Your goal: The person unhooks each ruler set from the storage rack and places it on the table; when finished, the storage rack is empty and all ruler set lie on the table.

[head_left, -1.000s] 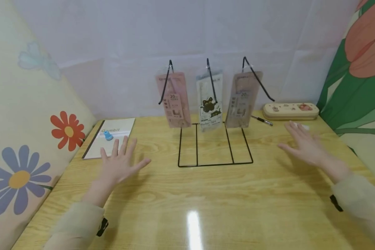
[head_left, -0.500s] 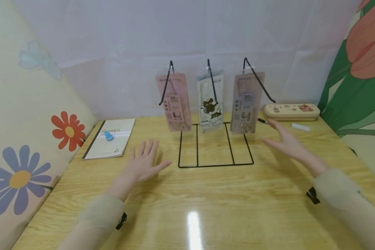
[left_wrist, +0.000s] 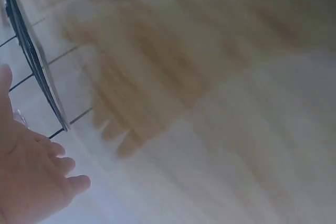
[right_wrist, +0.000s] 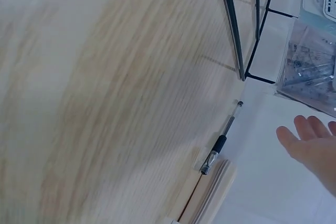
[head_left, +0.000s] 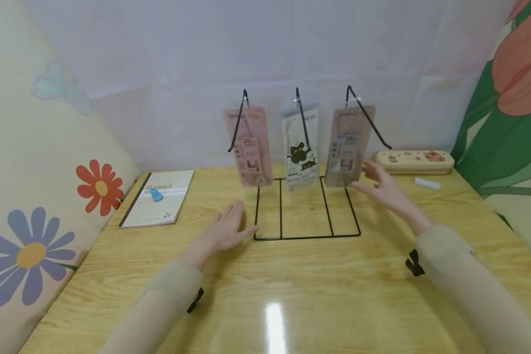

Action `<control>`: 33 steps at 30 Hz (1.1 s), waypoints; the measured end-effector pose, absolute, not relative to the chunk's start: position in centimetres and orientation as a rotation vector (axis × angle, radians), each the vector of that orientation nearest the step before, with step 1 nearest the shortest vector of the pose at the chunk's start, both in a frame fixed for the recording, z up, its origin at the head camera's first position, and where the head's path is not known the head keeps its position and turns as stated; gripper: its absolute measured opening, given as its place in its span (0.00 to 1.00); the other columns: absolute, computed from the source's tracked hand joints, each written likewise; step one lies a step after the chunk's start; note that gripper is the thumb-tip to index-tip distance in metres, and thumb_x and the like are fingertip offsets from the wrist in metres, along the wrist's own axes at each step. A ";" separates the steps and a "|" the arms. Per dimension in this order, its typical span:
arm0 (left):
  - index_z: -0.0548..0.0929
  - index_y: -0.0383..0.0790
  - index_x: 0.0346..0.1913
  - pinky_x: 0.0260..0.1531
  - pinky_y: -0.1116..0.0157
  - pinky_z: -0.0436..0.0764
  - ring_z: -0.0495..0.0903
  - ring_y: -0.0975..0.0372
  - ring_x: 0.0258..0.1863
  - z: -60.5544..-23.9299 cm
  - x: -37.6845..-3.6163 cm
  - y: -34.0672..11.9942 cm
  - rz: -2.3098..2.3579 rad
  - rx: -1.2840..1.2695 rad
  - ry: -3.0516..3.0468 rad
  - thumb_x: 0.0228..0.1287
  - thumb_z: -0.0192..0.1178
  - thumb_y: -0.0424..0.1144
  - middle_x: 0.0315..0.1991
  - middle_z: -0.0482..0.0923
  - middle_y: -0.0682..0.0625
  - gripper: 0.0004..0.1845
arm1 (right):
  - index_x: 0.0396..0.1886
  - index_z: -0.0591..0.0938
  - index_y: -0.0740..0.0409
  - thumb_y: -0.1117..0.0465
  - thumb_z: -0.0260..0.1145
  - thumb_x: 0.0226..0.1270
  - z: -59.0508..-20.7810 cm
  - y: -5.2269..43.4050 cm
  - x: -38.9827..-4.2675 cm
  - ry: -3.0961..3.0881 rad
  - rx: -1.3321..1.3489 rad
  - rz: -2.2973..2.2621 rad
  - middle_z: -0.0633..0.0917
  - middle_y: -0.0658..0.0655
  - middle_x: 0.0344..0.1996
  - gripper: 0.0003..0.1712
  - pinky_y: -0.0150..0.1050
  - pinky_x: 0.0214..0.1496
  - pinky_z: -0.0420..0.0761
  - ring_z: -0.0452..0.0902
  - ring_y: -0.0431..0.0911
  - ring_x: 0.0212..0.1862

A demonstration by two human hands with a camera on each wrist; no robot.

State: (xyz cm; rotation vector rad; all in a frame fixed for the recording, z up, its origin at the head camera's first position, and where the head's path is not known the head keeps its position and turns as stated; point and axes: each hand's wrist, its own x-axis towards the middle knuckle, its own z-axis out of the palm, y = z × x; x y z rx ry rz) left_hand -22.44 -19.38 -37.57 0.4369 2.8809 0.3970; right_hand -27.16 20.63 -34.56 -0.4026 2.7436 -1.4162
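Observation:
A black wire rack (head_left: 307,238) stands on the wooden table with three ruler set packs hanging from its hooks. On the left is a pink pack (head_left: 251,172), in the centre a white pack (head_left: 297,153) with dark cats, on the right a greyish-pink pack (head_left: 342,169). My left hand (head_left: 225,228), fingers extended, is beside the rack's front left corner, holding nothing. Close to the lower right edge of the greyish-pink pack is my right hand (head_left: 387,191), its fingers loosely bent. The right wrist view shows a gap between those fingers and the pack.
A notebook (head_left: 159,211) with a small blue object (head_left: 156,195) on it lies at the left. Back right are a cream pencil case (head_left: 413,163) and a white bar (head_left: 427,184). The right wrist view shows a pen (right_wrist: 218,145) beside the case.
Both hands have moved inward to the rack, the left one rightward and the right one leftward to the greyish-pink pack. The packs still hang on their hooks.

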 end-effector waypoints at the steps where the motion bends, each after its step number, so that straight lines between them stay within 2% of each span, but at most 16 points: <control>1: 0.38 0.29 0.73 0.71 0.43 0.41 0.38 0.42 0.74 -37.6 -22.5 -19.2 0.392 0.450 2.876 0.69 0.42 0.62 0.75 0.34 0.35 0.47 | 0.75 0.45 0.62 0.46 0.59 0.68 -34.6 20.5 -27.3 2.734 -0.391 -1.436 0.55 0.70 0.71 0.48 0.62 0.70 0.55 0.52 0.64 0.71; 6: 0.39 0.29 0.73 0.72 0.45 0.41 0.38 0.43 0.74 -37.7 -22.7 -18.5 0.377 0.499 2.837 0.69 0.43 0.61 0.75 0.35 0.35 0.47 | 0.73 0.49 0.62 0.46 0.60 0.67 -34.7 20.0 -27.9 2.693 -0.326 -1.534 0.60 0.69 0.68 0.45 0.61 0.67 0.63 0.57 0.63 0.69; 11: 0.39 0.29 0.73 0.72 0.45 0.43 0.38 0.43 0.74 -37.8 -22.7 -17.9 0.324 0.520 2.793 0.70 0.42 0.61 0.75 0.35 0.36 0.46 | 0.67 0.58 0.67 0.52 0.59 0.68 -34.6 19.3 -28.1 2.701 -0.257 -1.627 0.66 0.69 0.63 0.36 0.53 0.60 0.72 0.64 0.61 0.63; 15: 0.40 0.29 0.73 0.72 0.45 0.43 0.39 0.43 0.74 -37.8 -22.7 -17.8 0.294 0.533 2.767 0.71 0.42 0.59 0.75 0.35 0.36 0.44 | 0.62 0.63 0.70 0.54 0.59 0.69 -34.7 18.8 -28.2 2.740 -0.235 -1.637 0.70 0.69 0.58 0.31 0.46 0.56 0.73 0.68 0.60 0.58; 19: 0.41 0.30 0.73 0.72 0.45 0.45 0.40 0.43 0.74 -38.0 -22.8 -17.9 0.273 0.573 2.751 0.72 0.41 0.58 0.75 0.36 0.36 0.42 | 0.59 0.67 0.69 0.50 0.58 0.69 -34.6 18.6 -28.4 2.730 -0.214 -1.593 0.73 0.68 0.55 0.30 0.49 0.58 0.74 0.70 0.59 0.57; 22: 0.42 0.30 0.73 0.73 0.47 0.45 0.40 0.44 0.74 -38.1 -22.9 -18.0 0.250 0.607 2.741 0.72 0.40 0.58 0.75 0.36 0.37 0.42 | 0.62 0.68 0.67 0.49 0.58 0.69 -34.6 18.3 -28.6 2.679 -0.205 -1.565 0.73 0.69 0.59 0.31 0.53 0.63 0.71 0.69 0.60 0.60; 25: 0.42 0.30 0.73 0.73 0.47 0.46 0.40 0.44 0.74 -38.3 -22.9 -18.0 0.239 0.632 2.733 0.73 0.40 0.57 0.75 0.37 0.36 0.41 | 0.64 0.67 0.67 0.51 0.58 0.70 -34.6 17.8 -28.7 2.624 -0.204 -1.579 0.72 0.69 0.62 0.31 0.52 0.66 0.69 0.69 0.60 0.63; 30: 0.43 0.29 0.73 0.73 0.49 0.46 0.40 0.43 0.74 -38.4 -23.0 -17.9 0.229 0.648 2.733 0.73 0.41 0.56 0.75 0.37 0.36 0.41 | 0.63 0.68 0.71 0.57 0.56 0.71 -34.5 17.3 -28.4 2.536 -0.258 -1.676 0.73 0.71 0.60 0.28 0.50 0.63 0.73 0.71 0.61 0.61; 33: 0.43 0.28 0.73 0.73 0.49 0.46 0.40 0.43 0.74 -38.2 -23.1 -17.9 0.224 0.658 2.733 0.73 0.41 0.55 0.75 0.38 0.35 0.41 | 0.61 0.70 0.71 0.54 0.56 0.71 -34.4 17.3 -27.8 2.560 -0.270 -1.636 0.75 0.71 0.58 0.27 0.49 0.60 0.76 0.73 0.60 0.59</control>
